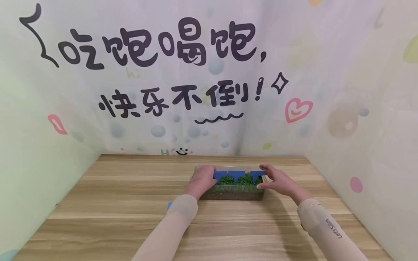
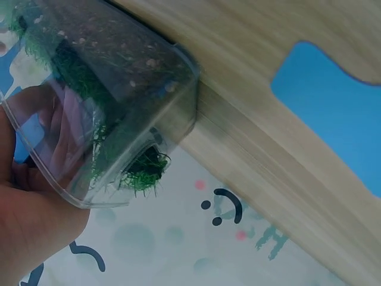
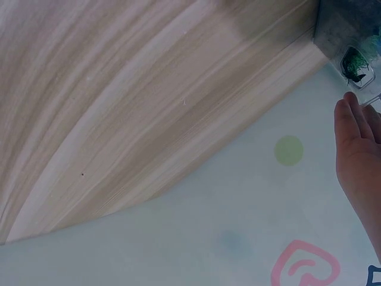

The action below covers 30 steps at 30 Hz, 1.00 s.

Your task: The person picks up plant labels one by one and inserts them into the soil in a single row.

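Observation:
A long clear plastic box (image 1: 233, 194) stands on the table, holding dark soil and tufts of green moss (image 1: 245, 179). Along its far side a blue strip (image 1: 236, 175) stands upright behind the moss. My left hand (image 1: 203, 178) reaches over the box's left end; through the clear wall in the left wrist view its fingers (image 2: 44, 98) curl round a blue part of the strip. At the box's right end, my right hand (image 1: 277, 180) has its thumb and fingers apart, near the strip's end. Straight fingers (image 3: 350, 116) show beside the end wall in the right wrist view.
A flat light-blue piece (image 2: 333, 107) with a wavy edge lies on the wood-grain table (image 1: 124, 217), partly behind the left sleeve (image 1: 163, 232) in the head view. Printed cloth walls (image 1: 156, 134) enclose the table's back and sides.

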Available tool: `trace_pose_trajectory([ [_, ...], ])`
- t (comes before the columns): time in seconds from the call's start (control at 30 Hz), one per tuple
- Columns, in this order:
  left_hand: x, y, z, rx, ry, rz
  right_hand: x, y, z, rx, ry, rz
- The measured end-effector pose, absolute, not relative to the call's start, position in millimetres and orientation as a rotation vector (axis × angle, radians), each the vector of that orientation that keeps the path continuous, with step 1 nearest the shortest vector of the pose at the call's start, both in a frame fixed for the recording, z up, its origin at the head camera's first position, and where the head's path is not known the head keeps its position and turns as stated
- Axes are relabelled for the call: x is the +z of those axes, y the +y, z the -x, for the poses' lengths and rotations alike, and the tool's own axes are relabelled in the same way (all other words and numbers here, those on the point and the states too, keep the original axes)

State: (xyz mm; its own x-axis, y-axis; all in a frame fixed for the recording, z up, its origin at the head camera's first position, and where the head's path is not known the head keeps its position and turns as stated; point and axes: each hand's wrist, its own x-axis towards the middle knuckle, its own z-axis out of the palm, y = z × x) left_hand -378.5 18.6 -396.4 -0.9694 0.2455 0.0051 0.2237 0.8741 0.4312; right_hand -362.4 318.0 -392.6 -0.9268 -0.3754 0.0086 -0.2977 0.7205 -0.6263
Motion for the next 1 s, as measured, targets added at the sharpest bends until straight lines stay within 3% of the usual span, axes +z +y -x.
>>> trace_pose_trajectory([
  [1.0,-378,-15,355,0.87,3.09,-0.382,-392,318,362,-0.992,2.799,0.574],
])
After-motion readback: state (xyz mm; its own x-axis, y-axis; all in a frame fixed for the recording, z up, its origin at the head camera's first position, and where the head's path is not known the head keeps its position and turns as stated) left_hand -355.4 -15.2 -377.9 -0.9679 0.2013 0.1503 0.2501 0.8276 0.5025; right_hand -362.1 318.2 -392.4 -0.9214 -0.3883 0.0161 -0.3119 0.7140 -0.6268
